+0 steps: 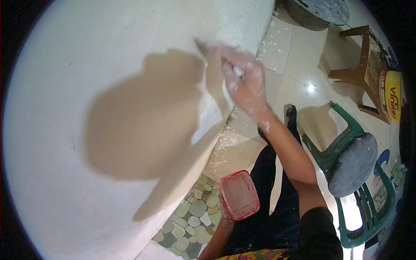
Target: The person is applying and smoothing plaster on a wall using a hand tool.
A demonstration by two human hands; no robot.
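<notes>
My left hand point(225, 209) grips the side of a squarish plastic container point(240, 195) with a red rim, smeared with whitish residue and holding a pale, beige-white substance. Up against the white wall point(143, 30), my right hand point(245, 78) is raised with its fingers curled. White paste coats those fingers, and motion blurs them. Something pale shows within the right hand, but its kind cannot be made out. A large shadow of my head and arm falls on the wall beside it.
White splatters dot the beige floor tiles point(275, 47) along the wall's foot. Green pebble-patterned flooring point(198, 208) lies nearer. At right stand a green plastic chair point(353, 125) with a grey round object point(353, 164), a brown stool point(364, 73) and a yellow bucket point(392, 95). A dark basin point(314, 15) sits farther off.
</notes>
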